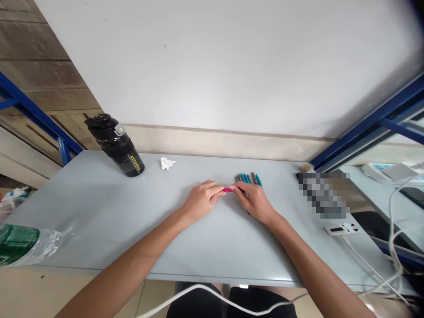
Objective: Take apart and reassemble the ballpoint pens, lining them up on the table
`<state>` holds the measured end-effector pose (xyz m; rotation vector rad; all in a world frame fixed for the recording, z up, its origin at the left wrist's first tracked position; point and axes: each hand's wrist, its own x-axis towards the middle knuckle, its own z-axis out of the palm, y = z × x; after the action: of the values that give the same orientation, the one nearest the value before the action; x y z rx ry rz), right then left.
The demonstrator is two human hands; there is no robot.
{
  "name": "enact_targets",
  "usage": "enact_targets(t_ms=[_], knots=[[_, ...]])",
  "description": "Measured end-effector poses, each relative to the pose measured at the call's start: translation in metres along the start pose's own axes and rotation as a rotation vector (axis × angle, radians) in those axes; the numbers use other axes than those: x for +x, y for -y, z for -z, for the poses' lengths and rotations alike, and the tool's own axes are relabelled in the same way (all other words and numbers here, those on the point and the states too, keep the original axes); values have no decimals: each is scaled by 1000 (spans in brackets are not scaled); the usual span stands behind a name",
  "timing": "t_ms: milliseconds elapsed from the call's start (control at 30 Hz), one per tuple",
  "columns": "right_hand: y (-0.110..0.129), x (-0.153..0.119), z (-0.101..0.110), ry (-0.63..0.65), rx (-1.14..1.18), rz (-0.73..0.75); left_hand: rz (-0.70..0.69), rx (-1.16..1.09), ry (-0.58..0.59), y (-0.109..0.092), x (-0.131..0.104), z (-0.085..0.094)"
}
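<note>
Between my two hands is a slim pink pen-like object (227, 190), mostly covered by fingers. My left hand (202, 201) pinches one end of it with thumb and fingertips. At the other end, my right hand (255, 201) grips it in the same way. Just behind my right hand lies a row of several teal and grey pens (247, 177), side by side on the table. Part of that row is hidden by my right hand. A dark tip shows below the right palm, too small to name.
A black water bottle (119, 148) stands at the back left of the grey table (212, 247), near a crumpled tissue (166, 163). A green plastic-wrapped bottle (23, 245) lies at the left edge. On the right are a blurred-out item (323, 196), a white power strip (341, 229) and white cables (392, 212).
</note>
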<state>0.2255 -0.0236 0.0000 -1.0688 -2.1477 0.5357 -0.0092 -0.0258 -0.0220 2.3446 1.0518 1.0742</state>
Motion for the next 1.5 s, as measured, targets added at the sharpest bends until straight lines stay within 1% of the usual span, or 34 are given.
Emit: enact_targets(t_ms=[100, 200, 267, 333, 433, 500, 667, 733, 800, 833, 967, 1033, 1133, 1267, 1333, 1400, 1500], knots=[[5, 1, 1, 4, 23, -92, -82, 51, -81, 0, 3, 0], [8, 2, 3, -5, 48, -75, -67, 29, -167, -1, 5, 5], [8, 2, 3, -27, 53, -24, -5, -27, -158, -1, 6, 8], [8, 3, 3, -52, 55, 46, 56, -87, -112, 0, 6, 10], [8, 2, 3, -69, 63, 113, 89, -135, -75, 1, 5, 10], [9, 2, 4, -61, 59, 86, 65, -123, -81, 1, 5, 10], [13, 0, 5, -7, 43, -67, -52, -53, -147, -1, 7, 11], [15, 0, 4, -5, 64, -86, -87, -24, -179, -2, 7, 13], [15, 1, 3, -21, 81, -67, -100, -11, -192, -3, 7, 14], [15, 1, 3, -37, 81, -43, -92, -10, -180, -3, 7, 14], [11, 2, 1, -77, 80, 77, -17, -19, -72, -1, 4, 10], [11, 2, 1, -70, 78, 91, -5, -17, -57, 0, 3, 8], [14, 0, 4, -43, 56, 23, -40, 7, -66, 0, 3, 7], [20, -1, 6, -21, 44, -80, -93, 34, -108, -2, 5, 8], [20, 0, 5, -42, 49, -68, -93, 21, -137, -3, 5, 8], [18, 0, 3, -68, 63, -13, -72, -12, -155, -3, 5, 8], [15, 0, 3, -86, 85, 64, -43, -57, -151, -2, 4, 8]])
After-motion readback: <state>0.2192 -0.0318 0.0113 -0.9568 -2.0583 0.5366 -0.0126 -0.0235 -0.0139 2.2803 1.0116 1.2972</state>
